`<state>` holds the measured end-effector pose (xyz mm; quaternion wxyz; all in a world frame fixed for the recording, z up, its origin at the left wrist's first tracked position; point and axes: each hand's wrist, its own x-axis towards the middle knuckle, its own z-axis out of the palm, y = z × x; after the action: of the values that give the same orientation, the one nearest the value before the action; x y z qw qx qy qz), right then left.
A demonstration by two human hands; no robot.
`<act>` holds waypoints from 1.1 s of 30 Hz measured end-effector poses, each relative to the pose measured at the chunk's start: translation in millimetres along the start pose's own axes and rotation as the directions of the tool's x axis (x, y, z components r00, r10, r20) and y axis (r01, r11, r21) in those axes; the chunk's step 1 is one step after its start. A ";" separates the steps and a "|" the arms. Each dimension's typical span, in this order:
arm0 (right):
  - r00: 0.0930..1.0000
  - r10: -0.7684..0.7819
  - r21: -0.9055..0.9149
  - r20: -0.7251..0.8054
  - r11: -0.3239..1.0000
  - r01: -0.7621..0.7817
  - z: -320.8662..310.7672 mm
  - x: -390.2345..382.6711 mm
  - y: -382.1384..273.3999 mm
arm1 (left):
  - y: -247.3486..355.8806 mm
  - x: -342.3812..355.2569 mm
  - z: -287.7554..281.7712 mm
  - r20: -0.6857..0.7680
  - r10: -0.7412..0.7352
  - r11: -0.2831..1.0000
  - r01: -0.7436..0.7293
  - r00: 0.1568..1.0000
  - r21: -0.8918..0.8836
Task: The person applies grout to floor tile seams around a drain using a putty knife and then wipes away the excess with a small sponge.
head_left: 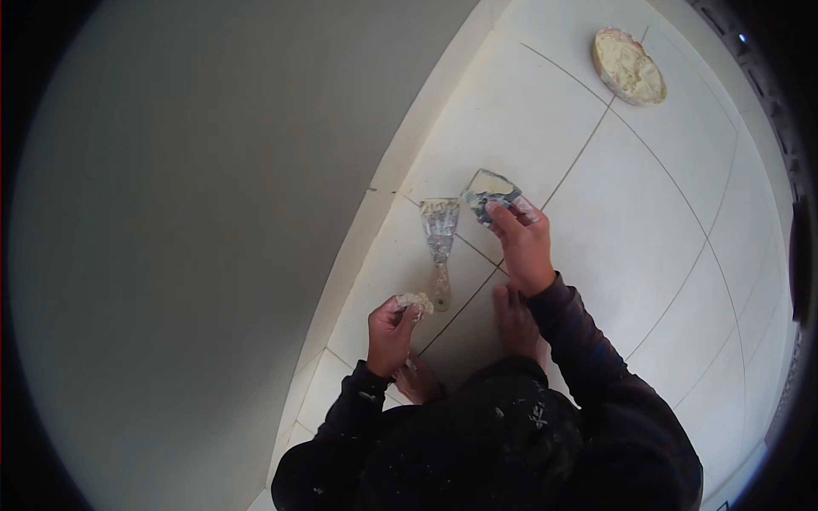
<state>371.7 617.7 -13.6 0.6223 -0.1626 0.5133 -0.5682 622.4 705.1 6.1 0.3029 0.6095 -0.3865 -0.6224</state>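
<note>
Head view: right hand (pixel 524 247) fingers pinch a scraper (pixel 490 194) over the floor (pixel 648 221); left hand (pixel 390 334) pinches a putty lump (pixel 415 301); another scraper (pixel 440 238) lies between, beside the wall (pixel 213 213) edge; open tiles to the right.

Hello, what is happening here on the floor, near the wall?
A person in dark sleeves crouches on a pale tiled floor beside a grey wall. The right hand holds a putty-smeared scraper. The left hand holds a small lump of putty. A second putty knife lies on the tiles between the hands. A round container of putty sits farther away.
</note>
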 end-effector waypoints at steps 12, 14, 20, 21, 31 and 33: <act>0.917 -0.196 -0.147 -0.348 0.977 0.153 -130.1 -43.3 -76.5 | 37.3 63.3 88.1 0.345 0.116 0.894 -0.249 0.931 0.373; 0.938 -0.076 -0.078 -0.337 0.996 0.053 -126.5 -45.3 -65.8 | 45.6 64.4 87.1 0.385 0.112 0.868 -0.278 0.916 0.411; 0.992 0.053 -0.097 -0.112 0.993 -0.064 -93.4 -33.4 -40.2 | 43.3 67.4 87.4 0.317 0.043 0.962 -0.124 0.948 0.242; 0.997 0.064 -0.131 -0.049 0.989 -0.070 -83.8 -31.2 -39.4 | 44.1 68.1 87.3 0.293 0.052 0.977 -0.109 0.955 0.182; 0.966 0.235 -0.091 0.111 0.970 -0.226 -48.5 -34.3 -50.0 | 81.3 66.5 96.0 0.231 0.379 0.759 -0.444 0.896 0.477; 0.982 0.155 -0.144 0.110 0.980 -0.139 -38.1 -37.4 -49.0 | 76.9 64.2 91.6 0.279 0.504 0.614 -0.566 0.817 0.550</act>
<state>320.3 650.2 25.9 0.6800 -0.2001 0.5228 -0.4736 519.5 621.1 34.0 0.2421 0.4990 -0.7439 -0.3728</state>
